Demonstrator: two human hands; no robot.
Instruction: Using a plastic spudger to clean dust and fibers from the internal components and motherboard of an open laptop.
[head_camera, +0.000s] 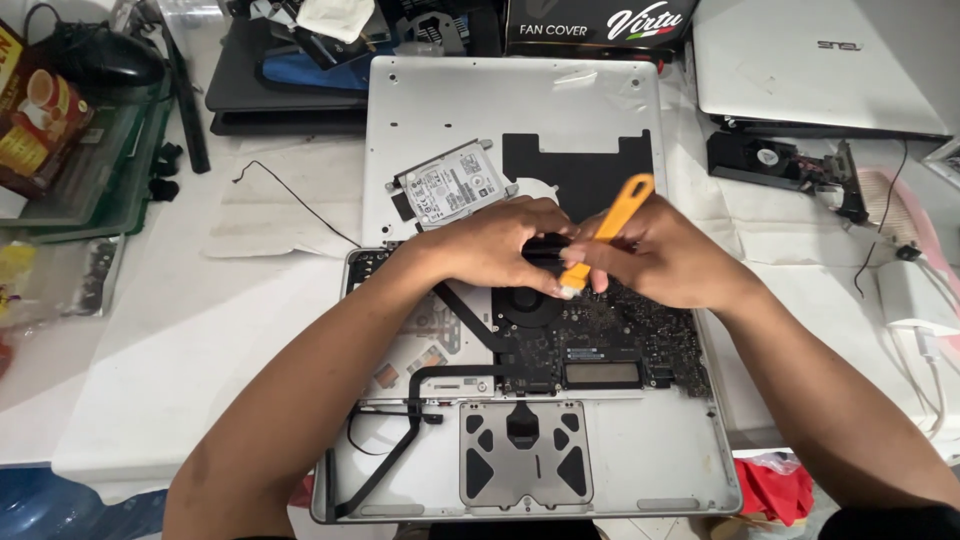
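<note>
Bench: white bench (200, 330), cluttered — opened silver laptop base (640, 470) in the middle, its removed bottom cover (440, 110) lying flat just behind it.
Left hand: left hand (495, 245) over the upper middle of the base, fingers curled down around a small black part (548, 248) — grip closed on it, though how firmly I cannot tell.
Right hand: right hand (665, 255) closed around an orange plastic pry tool (605, 232), pinched near its lower half.
Tool axis: long axis runs diagonally — upper end free, up and to the right above the knuckles; pale lower tip down and to the left, at the black part, just above the round fan (528, 303).
Key relation: tool tip meets the black part from the right side; the two hands touch or nearly touch there, left hand on the left of the part, right hand on the right. Both about equally near.
Board: dark mainboard (610, 335) lies directly under and in front of the hands.
Nearby: bare hard drive (452, 185) rests on the cover, just behind the left hand, untouched. Trackpad underside (525, 465) near the front edge. Closed white laptop (800, 60) at far right, black laptop (270, 85) at far left — both well apart from the hands.
</note>
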